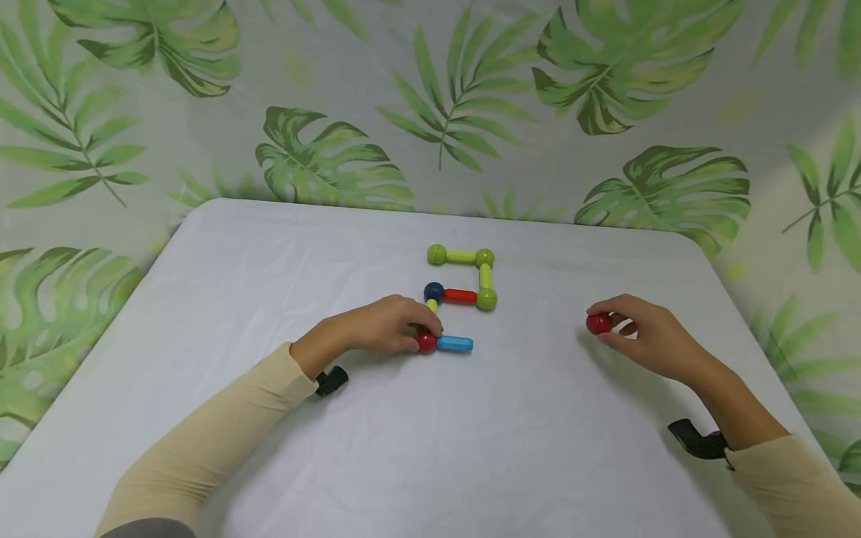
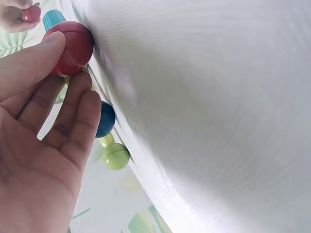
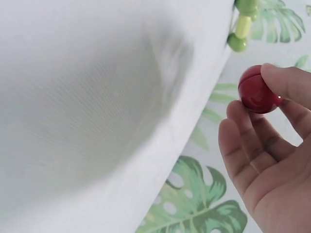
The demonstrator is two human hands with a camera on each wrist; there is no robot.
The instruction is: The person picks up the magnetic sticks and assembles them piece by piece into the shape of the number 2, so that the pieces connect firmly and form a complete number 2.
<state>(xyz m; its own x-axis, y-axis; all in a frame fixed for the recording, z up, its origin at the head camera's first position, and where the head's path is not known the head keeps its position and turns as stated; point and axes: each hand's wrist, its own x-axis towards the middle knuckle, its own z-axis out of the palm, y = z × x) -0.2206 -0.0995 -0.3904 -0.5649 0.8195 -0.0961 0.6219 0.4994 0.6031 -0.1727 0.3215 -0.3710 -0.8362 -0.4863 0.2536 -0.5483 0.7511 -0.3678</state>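
My left hand pinches a red ball between thumb and fingers, low at the table. A light blue rod sticks out to the right from that ball. Behind it, a short yellow-green rod, partly covered by the hand, leads up to a dark blue ball. From there a red rod runs to a green ball, and yellow-green rods join two more green balls beyond. Over the table's right side, my right hand holds a second red ball by thumb and fingertips.
A white cloth covers the table, whose far edge meets a leaf-patterned curtain. Black camera mounts sit at both wrists, close above the cloth.
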